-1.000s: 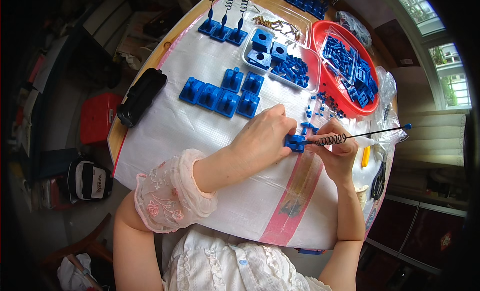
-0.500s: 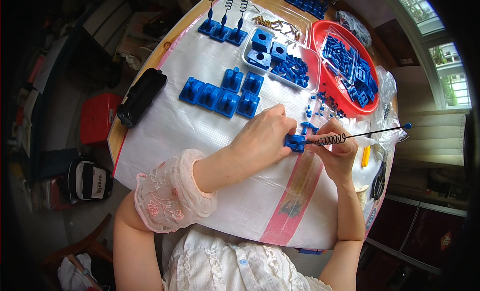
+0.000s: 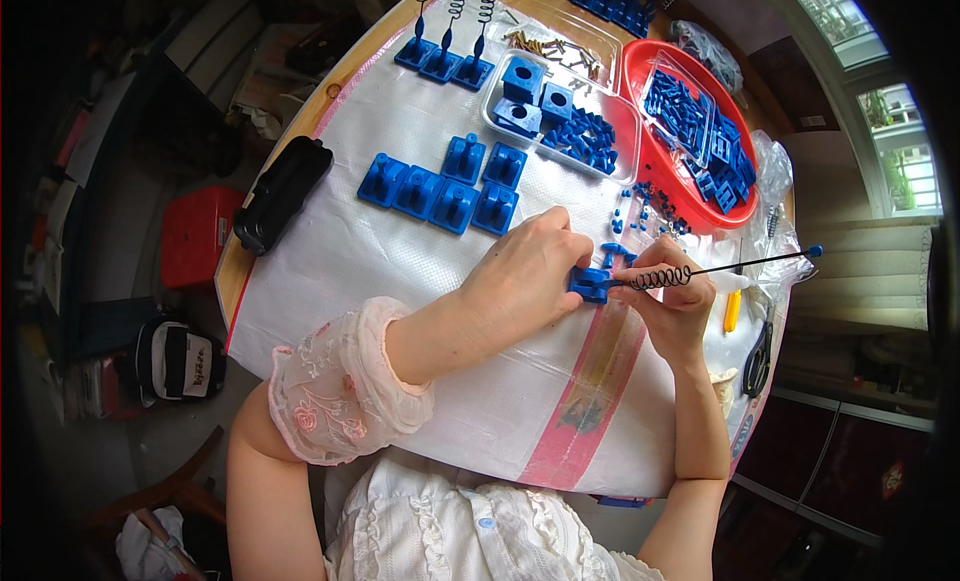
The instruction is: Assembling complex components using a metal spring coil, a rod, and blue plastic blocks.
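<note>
My left hand (image 3: 530,271) grips a small blue plastic block (image 3: 590,282) just above the white woven sheet (image 3: 380,251) on the table. My right hand (image 3: 675,299) pinches a black coiled spring antenna (image 3: 665,277) whose thin rod runs right to a small blue tip (image 3: 816,250). The coil's near end meets the block between the two hands. Loose small blue pieces (image 3: 645,209) lie just beyond the hands.
Several blue blocks (image 3: 445,186) sit in rows mid-sheet. A clear tray (image 3: 560,121) and a red round basin (image 3: 690,131) hold more blue parts. Three assembled spring pieces (image 3: 445,41) stand at the far edge. A black case (image 3: 283,193) lies left; a yellow-handled tool (image 3: 733,309) and scissors (image 3: 757,359) right.
</note>
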A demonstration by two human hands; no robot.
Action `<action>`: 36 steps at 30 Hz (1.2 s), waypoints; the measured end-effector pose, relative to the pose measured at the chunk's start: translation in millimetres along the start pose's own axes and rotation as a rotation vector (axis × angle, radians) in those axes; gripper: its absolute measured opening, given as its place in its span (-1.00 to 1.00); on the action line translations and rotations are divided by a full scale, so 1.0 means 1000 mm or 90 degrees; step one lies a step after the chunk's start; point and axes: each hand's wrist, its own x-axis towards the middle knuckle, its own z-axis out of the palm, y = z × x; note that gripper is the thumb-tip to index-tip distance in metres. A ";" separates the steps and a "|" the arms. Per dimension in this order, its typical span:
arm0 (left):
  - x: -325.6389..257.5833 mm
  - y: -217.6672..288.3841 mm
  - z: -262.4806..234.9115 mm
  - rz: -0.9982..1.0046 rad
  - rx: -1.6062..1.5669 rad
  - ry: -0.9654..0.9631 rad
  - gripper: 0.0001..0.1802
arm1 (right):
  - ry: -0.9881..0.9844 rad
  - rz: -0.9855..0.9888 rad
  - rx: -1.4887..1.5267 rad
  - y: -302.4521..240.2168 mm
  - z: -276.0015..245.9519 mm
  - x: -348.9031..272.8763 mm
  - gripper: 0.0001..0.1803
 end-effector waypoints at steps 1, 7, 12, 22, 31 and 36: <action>0.000 0.000 0.000 -0.001 0.000 0.000 -0.76 | 0.001 0.002 0.002 0.001 0.000 0.000 -0.69; 0.000 0.000 0.000 -0.004 0.003 -0.003 -0.76 | -0.002 -0.005 0.000 0.002 0.000 0.000 -0.69; 0.001 0.000 0.000 -0.010 -0.005 -0.005 -0.76 | -0.004 -0.003 0.007 0.000 0.000 0.000 -0.68; 0.000 0.000 0.000 0.000 0.009 0.001 -0.76 | -0.033 0.012 0.038 -0.002 -0.018 0.006 -0.67; 0.003 0.003 -0.001 0.002 0.032 -0.019 -0.74 | -0.039 0.043 0.128 -0.004 -0.014 -0.001 -0.84; 0.004 0.000 0.000 0.001 0.021 -0.036 -0.71 | -0.031 0.014 0.138 0.002 -0.012 -0.002 -0.84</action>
